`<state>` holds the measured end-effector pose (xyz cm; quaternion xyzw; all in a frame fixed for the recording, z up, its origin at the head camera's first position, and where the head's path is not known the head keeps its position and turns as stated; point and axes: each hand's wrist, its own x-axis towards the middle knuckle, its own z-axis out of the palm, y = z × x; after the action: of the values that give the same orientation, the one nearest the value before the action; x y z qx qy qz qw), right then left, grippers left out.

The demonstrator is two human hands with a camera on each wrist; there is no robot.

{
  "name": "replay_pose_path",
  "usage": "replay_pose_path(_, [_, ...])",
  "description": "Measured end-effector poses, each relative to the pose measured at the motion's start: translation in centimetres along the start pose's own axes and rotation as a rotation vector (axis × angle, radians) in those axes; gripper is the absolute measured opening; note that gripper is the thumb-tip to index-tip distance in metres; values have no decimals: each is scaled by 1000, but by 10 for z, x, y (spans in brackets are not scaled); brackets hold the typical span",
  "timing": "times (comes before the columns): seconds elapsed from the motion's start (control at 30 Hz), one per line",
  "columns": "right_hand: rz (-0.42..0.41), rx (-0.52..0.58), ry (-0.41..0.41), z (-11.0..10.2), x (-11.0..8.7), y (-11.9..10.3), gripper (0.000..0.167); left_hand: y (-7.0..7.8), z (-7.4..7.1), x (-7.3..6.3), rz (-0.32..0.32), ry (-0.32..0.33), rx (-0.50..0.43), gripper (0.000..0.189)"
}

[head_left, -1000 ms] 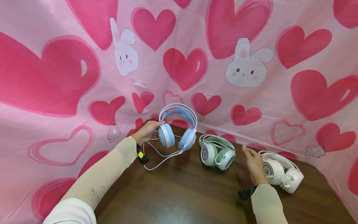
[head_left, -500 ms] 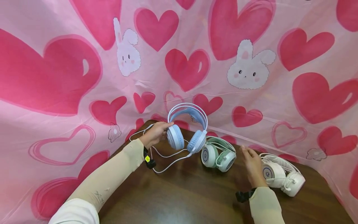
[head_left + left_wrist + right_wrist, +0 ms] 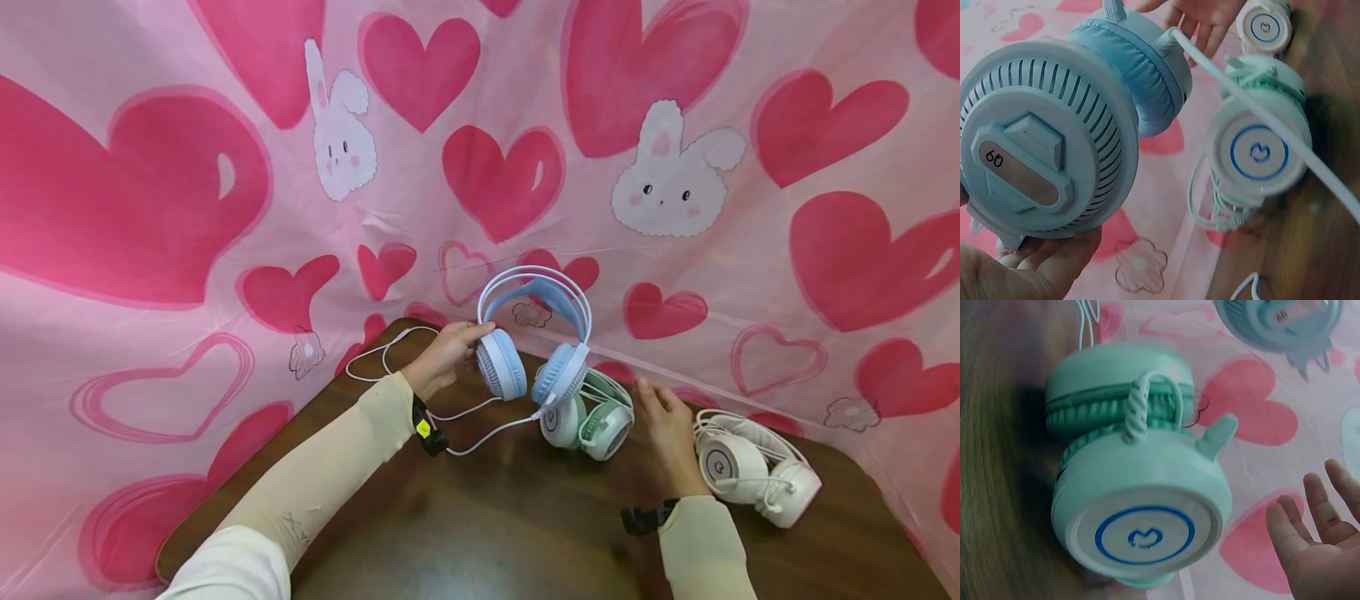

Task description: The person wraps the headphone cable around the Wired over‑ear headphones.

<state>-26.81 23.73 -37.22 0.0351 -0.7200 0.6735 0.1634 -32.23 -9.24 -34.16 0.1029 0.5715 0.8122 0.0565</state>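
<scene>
My left hand (image 3: 447,357) grips blue-and-white over-ear headphones (image 3: 558,377) by the left ear cup, with the headband arching upward above the table. The left wrist view shows the slotted outer shell of that ear cup (image 3: 1047,150), fingers curled under its edge. From the other cup a white cable runs down and back to the left. Just behind and below hang-point, green-and-white headphones (image 3: 606,429) sit on the table, partly covered by the blue pair. To their right my right hand (image 3: 670,437) hovers, fingers extended and holding nothing; the right wrist view shows its fingers (image 3: 1322,512) spread apart.
White headphones (image 3: 738,471) lie on the table to the right of my right hand. The dark brown wooden table (image 3: 450,533) ends against a pink cloth backdrop (image 3: 420,200) with hearts and rabbits. A loop of white cable (image 3: 367,360) lies near the back left corner.
My left hand has carried the blue headphones to the right, so they now overlap the green pair in the head view. The cable trails along. My right hand has shifted slightly left.
</scene>
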Motion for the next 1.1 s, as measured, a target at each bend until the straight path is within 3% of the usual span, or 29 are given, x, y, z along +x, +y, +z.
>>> replay_pose_path(0.27, [-93, 177, -137, 15, -3, -3, 19, 0, 26, 5, 48, 5, -152, 13])
replay_pose_path(0.5, [-111, 183, -222, 30, -5, -6, 48, 0, 44, 7, 109, 78, -207, 13])
replay_pose_path(0.67, [-108, 213, -215, 33, -6, -6, 40, -3, 53, 9, 115, 59, -242, 11])
replay_pose_path(0.77, [-140, 256, -256, 33, -8, -6, 39, -6, 59, 9, 127, 63, -269, 12])
replay_pose_path(0.93, [-166, 319, -364, 36, -9, -4, 54, -11, 65, 9, 157, 97, -309, 11])
replay_pose_path(1.1, [-163, 343, -416, 43, -10, -2, 65, -16, 66, 5, 191, 131, -304, 11])
